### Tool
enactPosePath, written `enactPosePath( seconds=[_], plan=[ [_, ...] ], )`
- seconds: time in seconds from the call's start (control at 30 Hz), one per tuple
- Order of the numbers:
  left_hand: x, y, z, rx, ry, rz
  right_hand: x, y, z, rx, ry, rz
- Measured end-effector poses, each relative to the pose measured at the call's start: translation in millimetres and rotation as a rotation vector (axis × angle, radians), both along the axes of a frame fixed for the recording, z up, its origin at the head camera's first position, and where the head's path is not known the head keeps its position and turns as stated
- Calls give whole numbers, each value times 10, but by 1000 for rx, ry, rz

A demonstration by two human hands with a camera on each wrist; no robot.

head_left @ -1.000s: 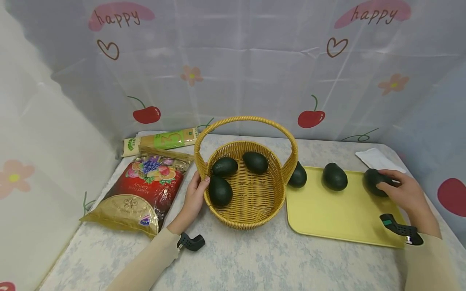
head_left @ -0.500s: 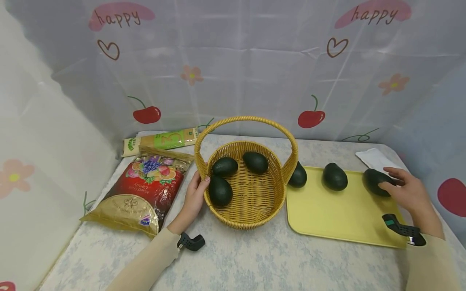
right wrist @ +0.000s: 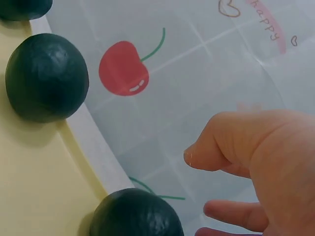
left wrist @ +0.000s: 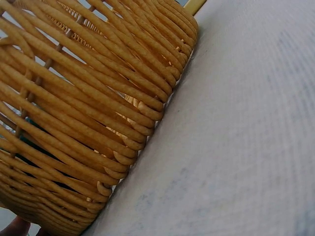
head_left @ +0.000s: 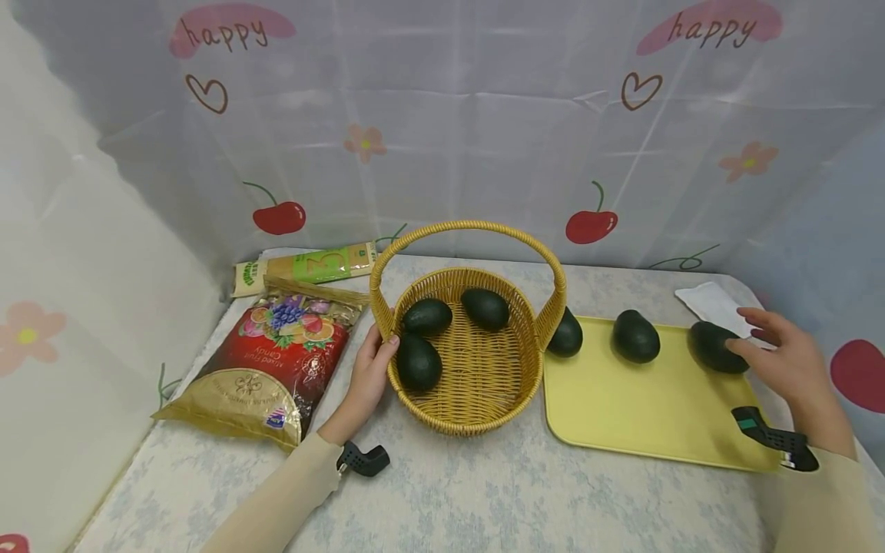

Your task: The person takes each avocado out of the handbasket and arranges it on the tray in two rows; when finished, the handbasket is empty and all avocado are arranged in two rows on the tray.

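A yellow wicker basket (head_left: 470,426) with a tall arched handle stands mid-table. Inside it lie three dark green avocados, one of them an avocado (head_left: 418,362) against the left wall. My left hand (head_left: 371,371) grips the basket's left side, thumb over the rim; its fingers are mostly hidden behind the wicker. On a yellow tray (head_left: 636,415) sit three more avocados in a row along the far side. Beside the rightmost avocado (head_left: 717,347) is my right hand (head_left: 791,357), its fingers loosely spread and holding nothing. The right wrist view shows a gap between thumb and avocado (right wrist: 138,216).
Left of the basket lies a red and gold candy bag (head_left: 270,369), with a long green-labelled packet (head_left: 318,266) behind it. A white cloth-like piece (head_left: 719,302) lies past the tray's far right corner. A printed curtain (head_left: 456,138) closes off the back.
My right hand has let go of the rightmost avocado and drawn back a little to the right. That avocado now rests on the tray. The left hand and basket have stayed put.
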State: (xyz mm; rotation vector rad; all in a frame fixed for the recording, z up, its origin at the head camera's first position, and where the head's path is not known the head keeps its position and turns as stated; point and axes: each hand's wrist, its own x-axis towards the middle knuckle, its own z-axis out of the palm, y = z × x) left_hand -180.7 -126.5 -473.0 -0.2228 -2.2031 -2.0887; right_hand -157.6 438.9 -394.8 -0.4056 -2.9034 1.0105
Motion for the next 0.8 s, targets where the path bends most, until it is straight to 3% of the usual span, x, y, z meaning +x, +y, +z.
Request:
enactPosePath(
  seconds=[0.37,0.67,0.8],
  plan=[
    [-2,-2,6,-5,-6,4,17,-183,87,83,92,71],
    [-3,7,5,-5,-12,3,52,-481,196,108,159,188],
    [-2,1,-8,-5,-9,3,64,-601,210,98,245,270]
  ],
)
